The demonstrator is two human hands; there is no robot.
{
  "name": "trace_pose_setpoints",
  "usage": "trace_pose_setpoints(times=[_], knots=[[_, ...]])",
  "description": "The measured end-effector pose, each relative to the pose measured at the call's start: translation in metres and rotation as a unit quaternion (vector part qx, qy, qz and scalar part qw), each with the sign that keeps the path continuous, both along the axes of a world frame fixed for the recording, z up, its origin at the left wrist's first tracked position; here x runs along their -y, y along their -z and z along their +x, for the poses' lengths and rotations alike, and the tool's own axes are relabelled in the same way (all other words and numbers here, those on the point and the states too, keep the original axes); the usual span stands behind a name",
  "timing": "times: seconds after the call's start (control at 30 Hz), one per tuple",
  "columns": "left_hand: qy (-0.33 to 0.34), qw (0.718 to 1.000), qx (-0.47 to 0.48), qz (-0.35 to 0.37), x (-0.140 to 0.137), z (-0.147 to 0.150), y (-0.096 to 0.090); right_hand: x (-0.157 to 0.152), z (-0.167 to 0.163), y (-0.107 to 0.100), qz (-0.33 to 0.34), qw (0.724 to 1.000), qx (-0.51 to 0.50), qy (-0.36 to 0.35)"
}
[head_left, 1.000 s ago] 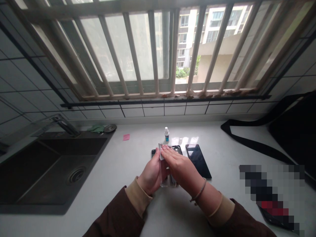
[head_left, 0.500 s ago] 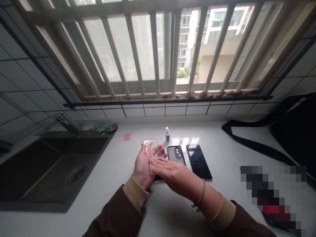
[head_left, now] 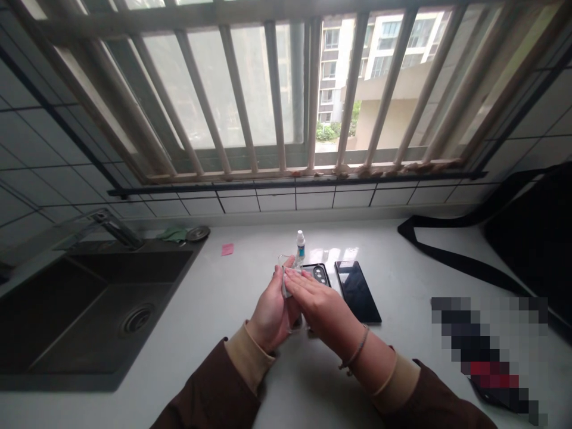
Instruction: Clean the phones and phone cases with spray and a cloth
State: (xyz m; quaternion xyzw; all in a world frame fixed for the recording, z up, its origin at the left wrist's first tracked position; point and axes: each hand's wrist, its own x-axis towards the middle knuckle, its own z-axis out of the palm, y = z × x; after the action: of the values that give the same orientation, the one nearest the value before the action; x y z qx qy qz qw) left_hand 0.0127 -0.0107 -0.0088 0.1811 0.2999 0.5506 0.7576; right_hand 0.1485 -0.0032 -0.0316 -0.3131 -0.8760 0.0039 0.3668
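Observation:
Held in my left hand [head_left: 270, 314] is a clear phone case [head_left: 294, 328], its see-through ends showing beyond my fingers. My right hand [head_left: 322, 301] lies across it, fingers together, pressing a small whitish wipe or cloth [head_left: 287, 289] onto the case. Part of the wipe is hidden under those fingers. Just behind my right hand lies a dark phone case [head_left: 320, 273] with camera cutouts, partly covered. To its right rests a black smartphone [head_left: 358, 293], screen up. A small white bottle [head_left: 301, 244] with a blue label stands upright beyond my hands.
At the left is a dark sink [head_left: 111, 381] with a chrome faucet [head_left: 117, 229]. A green cloth [head_left: 172, 234] and metal strainer [head_left: 198, 233] sit behind it. A pink note [head_left: 227, 249] lies on the counter. A black strap [head_left: 460, 265] and a blurred-out object [head_left: 487, 357] occupy the right.
Both hands have shifted slightly right with the clear case, which is now turned more upright between them. The wipe stays pressed against it, and the view has moved a little.

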Motion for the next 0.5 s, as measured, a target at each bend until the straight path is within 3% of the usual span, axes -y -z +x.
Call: trace_pose_setpoints(times=[0.2,0.37,0.5], knots=[[0.053,0.997,-0.006,0.053,0.006,0.010,0.011,-0.002,0.003,-0.001,0.013,0.997,-0.036,0.062],[0.014,0.994,-0.030,0.107,0.005,0.008,0.011,-0.004,0.004,-0.004,0.021,0.997,-0.037,0.068],[-0.023,0.995,-0.023,0.096,0.005,0.009,0.004,-0.008,0.008,-0.005,0.009,0.999,-0.031,0.038]])
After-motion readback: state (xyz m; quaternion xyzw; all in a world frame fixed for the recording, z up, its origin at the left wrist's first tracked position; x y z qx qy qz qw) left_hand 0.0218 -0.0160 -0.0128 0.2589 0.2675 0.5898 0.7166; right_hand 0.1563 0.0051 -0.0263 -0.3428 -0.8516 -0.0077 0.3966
